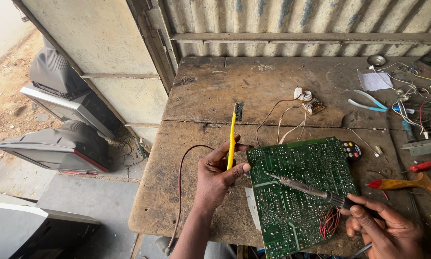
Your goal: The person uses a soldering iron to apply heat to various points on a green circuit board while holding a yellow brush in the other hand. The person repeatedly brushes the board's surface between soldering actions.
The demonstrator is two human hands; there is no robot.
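On the near part of the worn wooden workbench [196, 96] lay a green circuit board [301, 192], solder side up, its far edge slightly raised and its near corner hanging past the bench edge, probably so the joints faced the person squarely. The right hand [385, 225] was closed around the dark grip of a soldering iron [304, 188], held low like a pen, and the metal tip rested on the board towards its left middle; that slant kept the fingers well clear of the hot end. The left hand [218, 175] stood just left of the board, fingers pinched on a yellow toothbrush [232, 136] held upright with its dark bristles at the far end (kept near the board, yet off it). A thin dark-red wire [179, 192] looped past the left wrist and down over the near edge of the bench.

A bundle of red wires [329, 223] sat at the board's near right corner. Farther right lay a red-tipped wooden-handled tool [402, 183], a small red screwdriver [424, 165] and blue-handled pliers [369, 101], all within reach. Off to the left, on the ground, old television sets [62, 144] were stacked.
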